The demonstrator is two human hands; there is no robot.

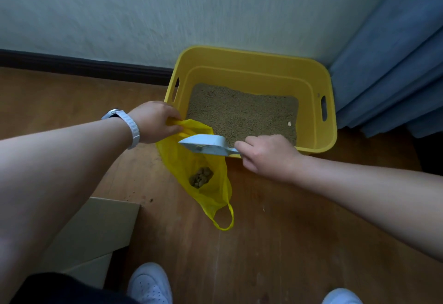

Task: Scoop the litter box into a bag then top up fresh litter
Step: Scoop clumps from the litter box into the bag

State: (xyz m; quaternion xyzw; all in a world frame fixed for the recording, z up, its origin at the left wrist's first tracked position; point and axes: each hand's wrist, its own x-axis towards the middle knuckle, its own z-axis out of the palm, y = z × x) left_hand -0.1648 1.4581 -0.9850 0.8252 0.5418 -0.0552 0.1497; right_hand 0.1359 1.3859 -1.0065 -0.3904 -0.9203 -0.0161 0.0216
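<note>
The left hand [153,121] has its grip closed on the upper edge of a yellow plastic bag [167,157], fingers pinching the bunched film so the mouth hangs open. A white watch [130,126] sits on that wrist. The right hand [268,155] has its grip wrapped round the handle of a pale scoop [206,145], the handle mostly hidden under the fingers. The scoop's blade reaches left over the open mouth of the bag, just in front of the near wall of the litter box.

Inside the bag lies a dark clump of soiled litter [201,177]. The bag's free handle loop [224,217] droops below; it seems to touch the wooden floor [287,231], though the view does not settle that.

The yellow litter box [251,56] stands on the floor against the pale wall [167,11], with a slot handle in each end wall. A level bed of sandy litter [239,114] covers its bottom, with one small pale fleck [289,124] near the right side. A blue curtain [395,63] hangs just right of the box. A cardboard box [100,227] sits at lower left, and two white shoes [149,284] show at the bottom edge.
</note>
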